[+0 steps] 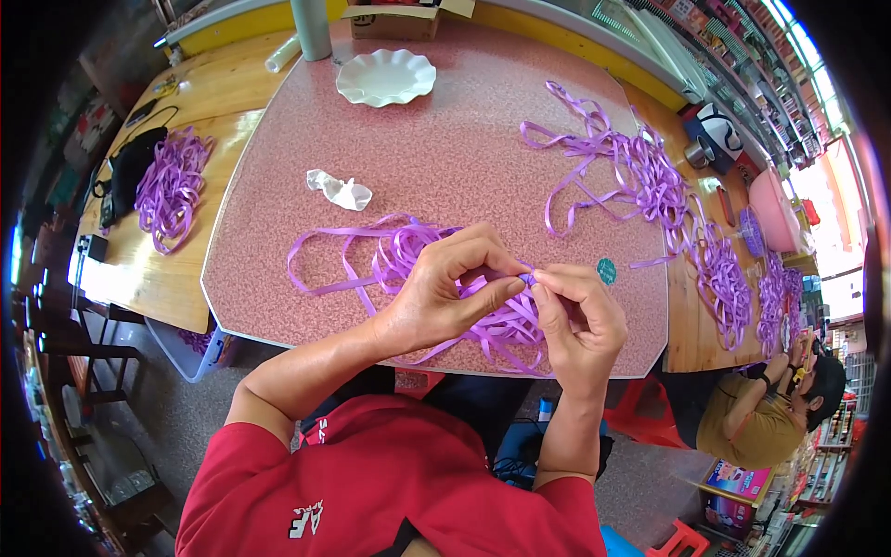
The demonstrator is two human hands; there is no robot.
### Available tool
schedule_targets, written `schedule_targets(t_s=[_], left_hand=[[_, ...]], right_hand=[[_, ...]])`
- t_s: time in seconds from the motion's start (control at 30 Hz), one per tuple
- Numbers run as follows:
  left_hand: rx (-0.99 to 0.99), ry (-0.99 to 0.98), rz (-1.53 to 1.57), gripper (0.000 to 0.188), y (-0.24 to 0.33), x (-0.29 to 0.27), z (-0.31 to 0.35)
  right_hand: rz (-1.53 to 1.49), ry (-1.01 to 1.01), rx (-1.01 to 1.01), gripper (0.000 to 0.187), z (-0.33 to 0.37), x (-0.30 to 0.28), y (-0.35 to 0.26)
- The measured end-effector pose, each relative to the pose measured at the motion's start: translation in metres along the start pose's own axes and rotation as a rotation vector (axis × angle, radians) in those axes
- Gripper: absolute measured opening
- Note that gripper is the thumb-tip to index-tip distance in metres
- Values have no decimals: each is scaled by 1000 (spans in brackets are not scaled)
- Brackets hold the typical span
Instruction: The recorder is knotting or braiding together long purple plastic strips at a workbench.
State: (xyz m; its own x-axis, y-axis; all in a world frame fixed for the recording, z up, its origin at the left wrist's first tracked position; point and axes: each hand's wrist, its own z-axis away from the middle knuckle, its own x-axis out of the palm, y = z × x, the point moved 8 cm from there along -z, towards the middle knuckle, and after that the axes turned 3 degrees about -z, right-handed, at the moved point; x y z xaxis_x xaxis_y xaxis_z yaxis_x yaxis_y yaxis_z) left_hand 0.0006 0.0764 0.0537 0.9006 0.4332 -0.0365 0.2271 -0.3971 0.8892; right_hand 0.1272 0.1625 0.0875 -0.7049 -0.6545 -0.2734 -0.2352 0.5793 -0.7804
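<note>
My left hand and my right hand meet above the near side of a pinkish speckled table. Thumb and forefinger of each are pinched on a short stretch of purple ribbon, their fingertips almost touching. Below and around the hands lies a loose heap of the same ribbon, its loops spreading left and toward the table's front edge. My hands and forearms cover part of this heap. Whether the held stretch is knotted or joined is too small to make out.
A crumpled white tissue and a scalloped white plate sit farther back. Another tangle of ribbon runs off rightward to a wooden table. More ribbon lies on the left table. At far right a person in a cap works.
</note>
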Motion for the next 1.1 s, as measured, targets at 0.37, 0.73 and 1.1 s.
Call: schedule_targets(t_s=[0.37,0.73,1.1], left_hand=[[-230,-9,322,9,-23,7,7],[-23,-37,-16,8,-1,0,2],[-32,-81,-73,8,2,-4,0]], right_hand=[[-214,34,158,14,7,3,14],[88,-75,-37,14,1,4,-8],[-261,-5,279,10,11,7,20]])
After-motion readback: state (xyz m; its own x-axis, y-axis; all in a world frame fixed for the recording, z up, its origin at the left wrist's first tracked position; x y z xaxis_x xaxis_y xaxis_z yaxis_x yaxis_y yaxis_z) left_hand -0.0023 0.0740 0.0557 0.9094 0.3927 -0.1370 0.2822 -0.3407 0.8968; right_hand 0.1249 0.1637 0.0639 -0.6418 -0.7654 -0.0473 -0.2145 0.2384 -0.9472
